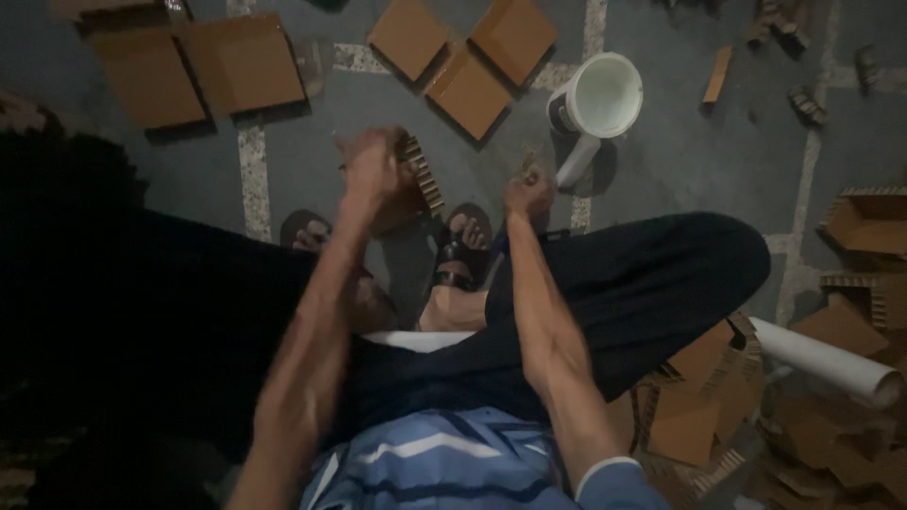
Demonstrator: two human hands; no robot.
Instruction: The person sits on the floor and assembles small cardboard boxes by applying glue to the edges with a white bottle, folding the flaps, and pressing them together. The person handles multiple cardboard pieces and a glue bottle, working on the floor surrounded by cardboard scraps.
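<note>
Striped blue shirt cloth [430,463] fills the bottom edge, with both bare forearms reaching away from it over dark trousers [642,283]. Beyond the knees, the left hand [370,170] is closed around a brown corrugated cardboard piece [416,179], fingers wrapped over its near face. That piece is held in the air above the sandalled feet [458,250], left of the white bucket [597,99]. Its notched, ridged edge shows on the bucket side; the long axis runs from upper left, away from the person, down to lower right toward the feet, tilted rather than level. The right hand [529,194] is pinched shut on something small and thin that is too blurred to name, just below and left of the bucket. Flat brown cardboard squares [468,90] lie on the grey floor [680,161] left of the bucket, and a white tube [831,364] lies well below and right of it beside heaped cardboard scraps [699,416].
</note>
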